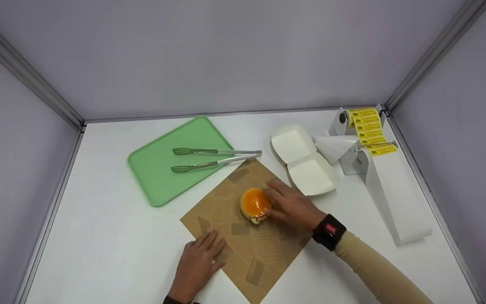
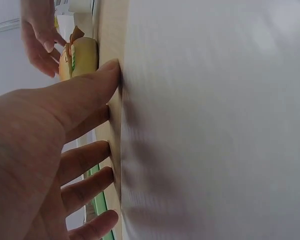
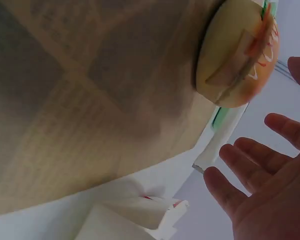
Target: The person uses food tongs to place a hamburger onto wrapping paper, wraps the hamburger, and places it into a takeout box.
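Observation:
A small toy-like burger with a glossy orange top sits on a brown printed wrapping paper, turned cornerwise on the white table. Lettuce and other filling show at its side in the left wrist view. My right hand hovers just right of the burger, fingers spread. A gap shows between those fingertips and the bun in the right wrist view. At the paper's lower left edge my left hand touches down with its fingertips, fingers apart and nearly straight, holding nothing.
Metal tongs lie across a green tray at the back left, their hinge end near the paper's top corner. An opened white takeaway box stands to the right. Beyond it are a yellow label roll and its long white backing strip.

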A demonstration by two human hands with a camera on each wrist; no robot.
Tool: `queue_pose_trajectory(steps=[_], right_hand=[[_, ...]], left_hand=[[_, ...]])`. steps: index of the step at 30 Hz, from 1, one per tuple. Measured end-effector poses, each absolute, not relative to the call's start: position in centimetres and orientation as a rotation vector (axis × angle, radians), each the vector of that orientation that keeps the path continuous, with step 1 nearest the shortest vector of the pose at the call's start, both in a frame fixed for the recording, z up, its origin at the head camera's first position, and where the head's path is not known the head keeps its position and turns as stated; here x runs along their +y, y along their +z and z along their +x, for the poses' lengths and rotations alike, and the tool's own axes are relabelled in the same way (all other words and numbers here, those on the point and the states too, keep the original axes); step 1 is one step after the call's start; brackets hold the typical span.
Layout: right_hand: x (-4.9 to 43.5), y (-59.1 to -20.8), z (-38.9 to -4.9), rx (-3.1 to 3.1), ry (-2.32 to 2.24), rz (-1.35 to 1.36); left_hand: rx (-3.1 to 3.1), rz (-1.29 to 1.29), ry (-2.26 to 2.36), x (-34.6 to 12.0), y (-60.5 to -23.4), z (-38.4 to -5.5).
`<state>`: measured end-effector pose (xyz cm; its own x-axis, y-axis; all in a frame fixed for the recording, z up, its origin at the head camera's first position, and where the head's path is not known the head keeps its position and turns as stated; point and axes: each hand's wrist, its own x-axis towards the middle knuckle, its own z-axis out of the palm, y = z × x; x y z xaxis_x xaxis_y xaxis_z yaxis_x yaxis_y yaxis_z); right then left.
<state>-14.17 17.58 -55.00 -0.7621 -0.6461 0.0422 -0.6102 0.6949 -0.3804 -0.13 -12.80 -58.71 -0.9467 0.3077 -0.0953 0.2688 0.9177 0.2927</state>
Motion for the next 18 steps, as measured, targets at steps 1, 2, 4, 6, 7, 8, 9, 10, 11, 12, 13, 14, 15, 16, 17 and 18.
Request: queue_pose_trajectory(steps=[1, 2, 4, 6, 7, 8, 9, 10, 11, 12, 13, 14, 15, 16, 17, 18], right_hand=[[17.7, -55.3, -13.8, 2.798, -0.554, -1.040], [17.9, -55.6, -13.5, 2.792, -0.532, -1.042], [18.1, -56.0, -12.9, 2.779, -0.474, -1.037], [18.2, -56.3, -12.5, 2.759, -0.439, -1.021], [18.2, -56.5, -12.4, 2.752, -0.429, -1.017], [18.3, -56.6, -12.3, 2.744, -0.435, -1.010], [18.3, -56.7, -12.2, 2.736, -0.445, -1.004], [18.3, -56.8, -12.1, 2.726, -0.456, -0.996], [18.4, -56.9, -12.1, 2.715, -0.471, -0.985], [18.4, -57.0, -12.0, 2.707, -0.482, -0.983], [18.4, -57.0, -11.9, 2.700, -0.500, -0.985], [18.4, -57.1, -11.8, 2.692, -0.514, -0.984], [18.4, -57.2, -11.7, 2.685, -0.528, -0.987], [18.4, -57.3, -11.6, 2.678, -0.541, -0.987], [18.4, -57.3, -11.5, 2.672, -0.559, -0.994], [18.4, -57.4, -11.5, 2.667, -0.571, -0.999]], left_hand=[[2.933, 0.444, 0.419, -12.8, -58.7, -0.1], [2.927, 0.443, 0.424, -12.7, -58.7, -0.1], [2.906, 0.435, 0.439, -12.7, -58.6, -0.1], [2.877, 0.417, 0.482, -12.7, -58.2, -0.3], [2.871, 0.409, 0.509, -12.8, -58.0, -0.5], [2.867, 0.400, 0.548, -12.8, -57.7, -0.8], [2.863, 0.390, 0.587, -12.9, -57.4, -1.2], [2.861, 0.385, 0.634, -13.0, -57.2, -1.7], [2.864, 0.379, 0.677, -13.0, -56.9, -2.3], [2.877, 0.380, 0.714, -13.1, -56.7, -3.0], [2.894, 0.382, 0.746, -13.2, -56.5, -3.8], [2.911, 0.385, 0.773, -13.2, -56.3, -4.5], [2.931, 0.393, 0.792, -13.2, -56.2, -5.4], [2.958, 0.406, 0.806, -13.1, -56.1, -6.2], [2.984, 0.416, 0.818, -13.1, -56.1, -7.0], [3.006, 0.425, 0.830, -13.0, -56.0, -7.8]])
